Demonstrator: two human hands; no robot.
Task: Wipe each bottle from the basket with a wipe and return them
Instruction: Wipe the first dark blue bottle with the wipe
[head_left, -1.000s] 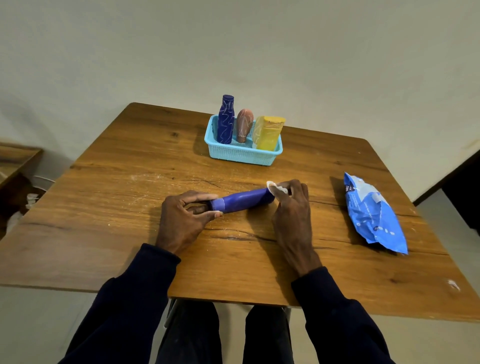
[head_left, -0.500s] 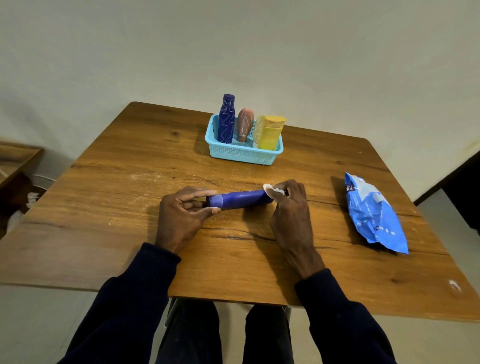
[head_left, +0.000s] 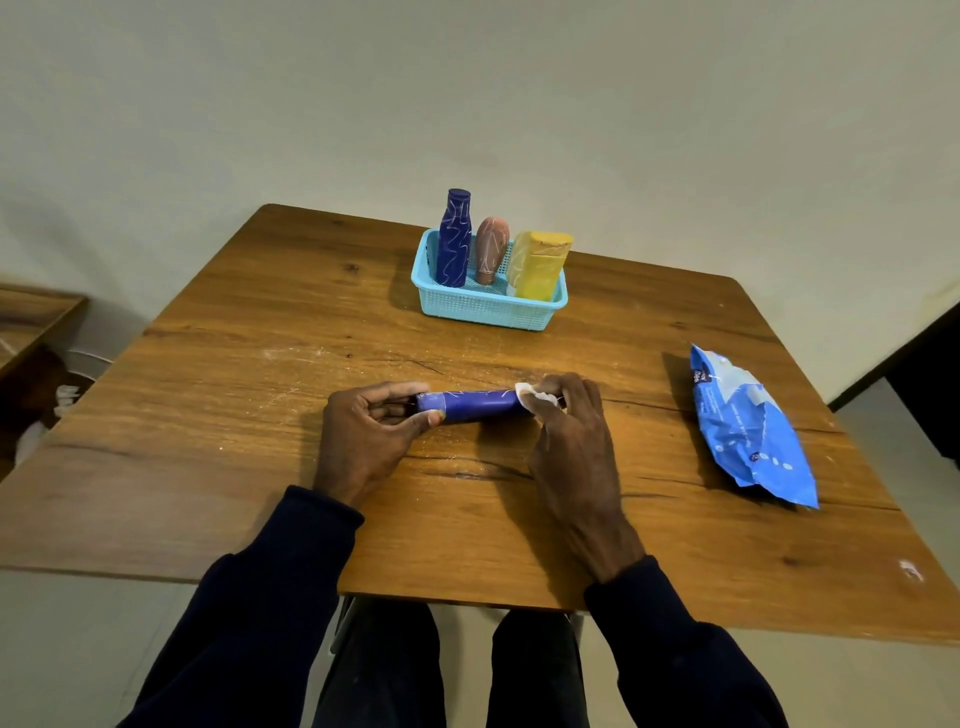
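A basket (head_left: 483, 312) is sitting toward the far edge of the tabletop (head_left: 234, 467), about midway across. Three bottles are standing upright in it side by side: the tall bottle (head_left: 454, 239) at the left, the rounded bottle (head_left: 491, 249) in the middle, the boxy bottle (head_left: 540, 265) at the right. Nearer the person, a fourth bottle (head_left: 478, 404) is lying on its side, running left to right, between the hands. The left hand (head_left: 363, 436) is holding its left end, and the right hand (head_left: 569, 441) is pinching a wipe (head_left: 537, 397) at its right end. A wipes packet (head_left: 748, 426) is lying well apart, near the right edge.
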